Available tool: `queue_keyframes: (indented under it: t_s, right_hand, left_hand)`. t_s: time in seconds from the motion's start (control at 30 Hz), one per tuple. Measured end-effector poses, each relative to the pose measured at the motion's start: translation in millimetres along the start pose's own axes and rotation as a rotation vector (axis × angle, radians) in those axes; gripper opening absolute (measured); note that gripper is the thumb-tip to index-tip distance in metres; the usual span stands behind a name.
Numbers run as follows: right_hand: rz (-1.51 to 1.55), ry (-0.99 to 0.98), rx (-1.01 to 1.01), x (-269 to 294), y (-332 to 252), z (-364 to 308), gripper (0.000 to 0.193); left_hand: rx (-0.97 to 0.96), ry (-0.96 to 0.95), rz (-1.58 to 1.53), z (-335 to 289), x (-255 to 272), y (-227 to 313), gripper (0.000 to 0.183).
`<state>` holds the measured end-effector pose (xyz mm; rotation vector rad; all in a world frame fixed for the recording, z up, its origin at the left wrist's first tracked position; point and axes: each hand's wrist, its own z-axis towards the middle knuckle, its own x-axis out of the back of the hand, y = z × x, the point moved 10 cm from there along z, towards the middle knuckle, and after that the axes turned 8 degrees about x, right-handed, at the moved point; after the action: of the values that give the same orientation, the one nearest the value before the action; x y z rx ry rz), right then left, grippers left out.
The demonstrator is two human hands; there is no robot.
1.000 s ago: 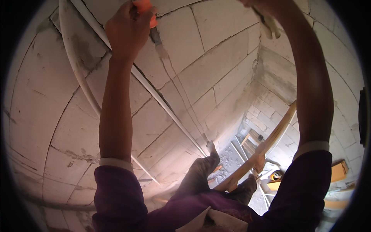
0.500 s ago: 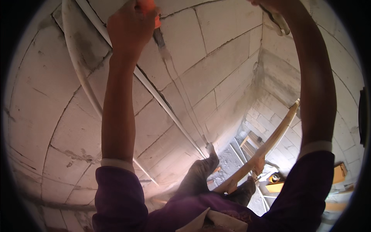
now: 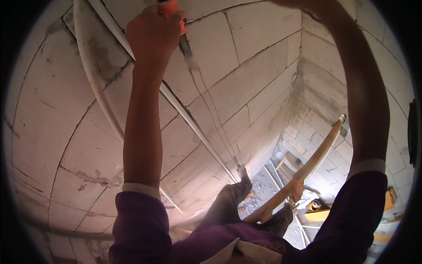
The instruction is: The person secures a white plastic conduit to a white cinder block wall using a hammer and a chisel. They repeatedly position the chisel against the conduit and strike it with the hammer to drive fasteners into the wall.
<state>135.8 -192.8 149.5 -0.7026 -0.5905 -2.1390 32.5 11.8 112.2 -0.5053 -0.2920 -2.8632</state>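
Observation:
My left hand is closed around the orange grip of a chisel against the pale block wall. The chisel's upper end runs out of the picture. Below the grip is a dark grey strip; blade and groove are hard to tell apart there. Two thin lines run down the wall from it. My right hand is raised at the top edge, partly cut off, with its fingers out of sight. What it grips is almost wholly hidden.
A white pipe and a curved pale pipe run along the wall on the left. A long wooden beam slants upward to my right. Beyond it on the floor are a yellow plank and a roll of tape.
My right hand has swung up and left, and the tool seen below it has nearly gone from sight. My left hand and the wall have shifted slightly right and down in view.

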Motion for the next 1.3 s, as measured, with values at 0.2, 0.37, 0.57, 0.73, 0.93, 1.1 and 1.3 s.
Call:
queue_keyframes:
  t_s: [0.2,0.37,0.57,0.73,0.93,1.1,1.3]
  right_hand:
    - [0.275,0.008,-0.088,5,-21,-28,0.027]
    - [0.310,0.040,-0.475,46,-1,-32,0.026]
    - [0.155,-0.048,0.015,-3,-4,-3,0.029]
    - [0.348,0.043,-0.449,31,-14,-40,0.028]
    - [0.170,-0.023,-0.269,19,6,-16,0.027]
    - [0.037,0.061,0.153,-25,2,-6,0.028]
    - [0.405,0.048,-0.351,38,3,-42,0.032]
  left_hand:
    - [0.063,-0.013,0.021,1,-1,3,0.044]
    - [0.022,-0.046,0.001,-3,-17,17,0.046]
    - [0.036,0.059,-0.020,-2,2,-11,0.046]
    - [0.079,-0.048,-0.024,-6,-15,7,0.046]
    - [-0.004,0.051,-0.072,-4,-9,5,0.044]
    - [0.053,0.034,-0.137,-4,-3,-1,0.044]
    - [0.101,0.007,-0.218,-16,-5,25,0.025]
